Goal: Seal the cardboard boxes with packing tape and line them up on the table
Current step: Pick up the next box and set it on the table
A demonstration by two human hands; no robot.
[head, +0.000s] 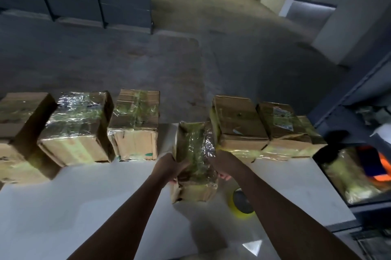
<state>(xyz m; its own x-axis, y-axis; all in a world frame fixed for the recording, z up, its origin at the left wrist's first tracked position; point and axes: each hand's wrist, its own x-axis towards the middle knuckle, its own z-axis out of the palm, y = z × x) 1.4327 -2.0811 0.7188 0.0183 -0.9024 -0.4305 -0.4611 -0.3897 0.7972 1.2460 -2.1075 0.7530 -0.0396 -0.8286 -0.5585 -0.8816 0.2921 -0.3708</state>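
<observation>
Far to the left of the held box, at the table's back edge, stands the first box, its top showing tape. Next, nearer the held box, comes the second box, heavily wrapped in shiny tape. The third box is the held box's closest neighbour on its left, with a strip running over its top.

The left hand grasps the held box's left side, fingers curled round its lower edge. The box lies lengthwise, its far end reaching into the gap in the row, its top glossy with tape. Motion blur hides whether it rests on the table or hangs just above it. The right hand clasps the box's right side the same way, fingertips tucked under the edge.

Just right of the held box's near end, partly hidden by the right forearm, the yellow tape roll lies on the table. Right of the held box's far end, the fourth box and the fifth box stand side by side, touching.

The task looks well advanced: five boxes appear taped and lined up, and the sixth seems sealed and headed for the open slot. What remains, as far as can be seen, is seating it square with its neighbours. Whether more boxes wait out of view is unclear.
</observation>
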